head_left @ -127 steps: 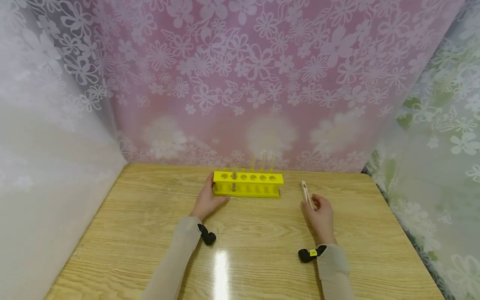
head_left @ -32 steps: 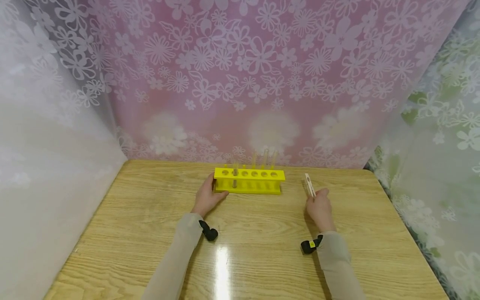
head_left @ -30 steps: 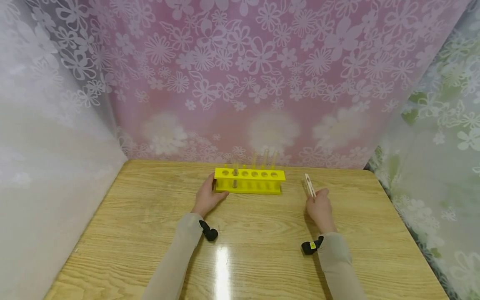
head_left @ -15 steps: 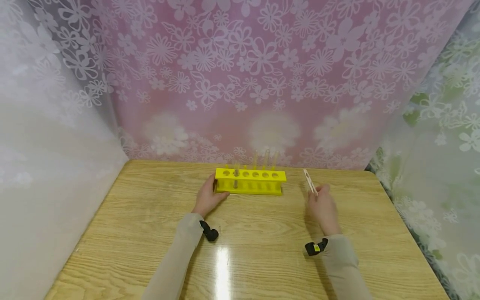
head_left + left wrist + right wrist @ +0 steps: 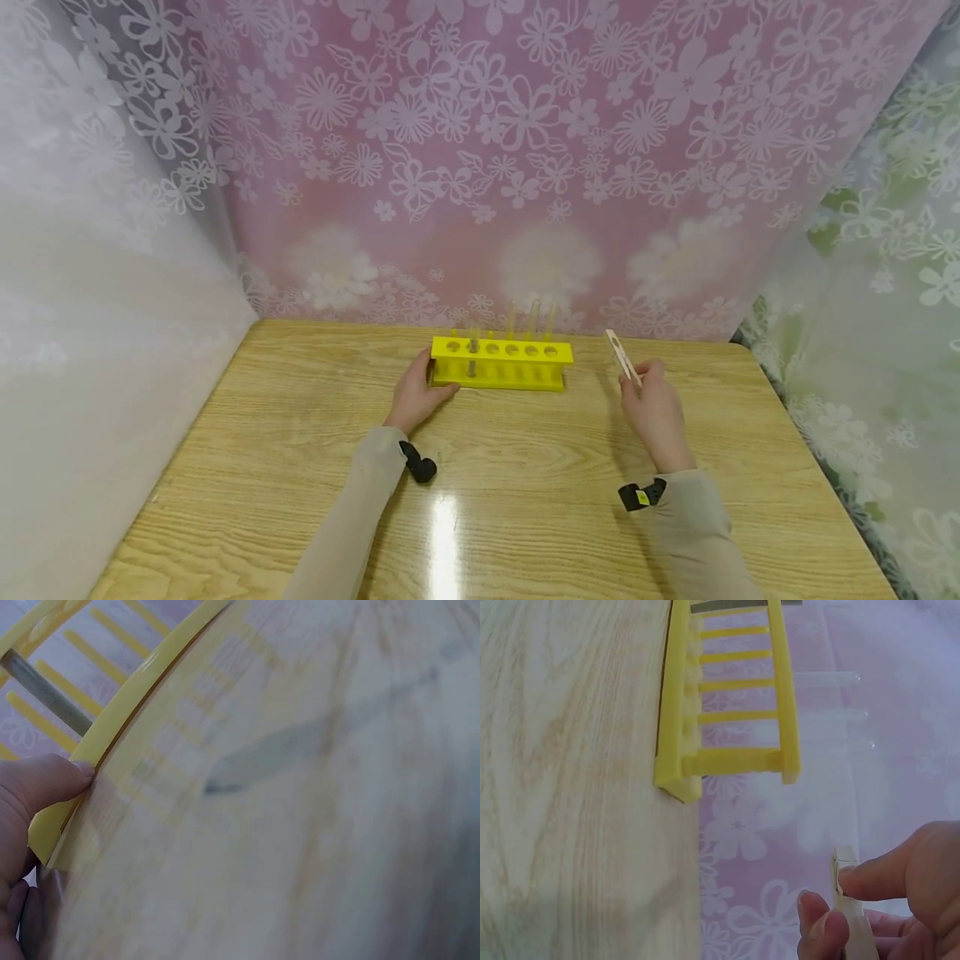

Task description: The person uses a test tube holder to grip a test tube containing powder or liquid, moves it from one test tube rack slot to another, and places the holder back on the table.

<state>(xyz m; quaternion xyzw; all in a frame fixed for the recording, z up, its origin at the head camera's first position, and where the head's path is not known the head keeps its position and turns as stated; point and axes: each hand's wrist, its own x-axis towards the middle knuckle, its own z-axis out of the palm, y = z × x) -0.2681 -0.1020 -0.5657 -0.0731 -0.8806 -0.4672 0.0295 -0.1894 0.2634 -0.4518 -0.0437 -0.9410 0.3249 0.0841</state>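
A yellow test tube rack (image 5: 501, 360) stands near the back of the table. My left hand (image 5: 417, 392) grips its left end; in the left wrist view the thumb (image 5: 49, 778) presses the base's front edge. One test tube (image 5: 472, 367) with greyish content sits upright in the second hole from the left. Several clear tubes (image 5: 533, 315) stick up behind the rack's right half, apparently upside down on pegs. To the rack's right, my right hand (image 5: 656, 412) pinches a wooden test tube clamp (image 5: 618, 348) between thumb and fingers. The clamp's free end points away, apart from the rack.
The wooden table (image 5: 525, 483) carries a bright light reflection near the front. A pink floral curtain (image 5: 480, 167) hangs right behind the table's back edge, with pale curtains at the left (image 5: 112, 292) and right (image 5: 885, 333). A black wrist camera (image 5: 420, 463) is strapped to each forearm.
My right hand has moved a little away from me and to the right with the clamp, whose free end now tilts more to the left. The left hand and the rack have hardly moved.
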